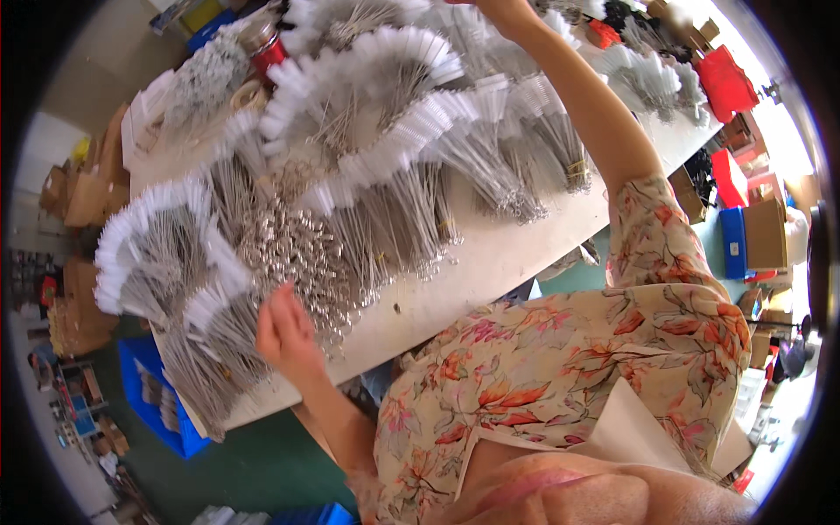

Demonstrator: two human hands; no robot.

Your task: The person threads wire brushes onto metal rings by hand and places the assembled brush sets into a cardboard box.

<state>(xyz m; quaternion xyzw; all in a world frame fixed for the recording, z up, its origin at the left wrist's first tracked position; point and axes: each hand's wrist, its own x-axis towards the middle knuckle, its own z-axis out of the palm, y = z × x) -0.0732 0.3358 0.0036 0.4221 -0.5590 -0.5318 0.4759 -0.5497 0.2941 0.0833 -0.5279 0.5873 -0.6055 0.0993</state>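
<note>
My left hand [289,334] is held at the near edge of a heap of small shiny metal rings or clasps [289,241]. Its fingers are curled together and slightly blurred; whatever they may hold cannot be made out. A bundle of thin wire brushes with white bristle heads [166,223] lies to the left of that heap, and more brush bundles [394,206] lie to its right. Stretched far across the table, my right hand [492,5] is cut off by the upper edge, so most of its fingers are hidden.
The pale table [490,271] carries several more brush bundles toward its far side. A red jar [267,54] and a tape roll [248,94] stand at the back left. On the green floor is a blue crate [157,411]. Cardboard boxes [87,201] are stacked at left.
</note>
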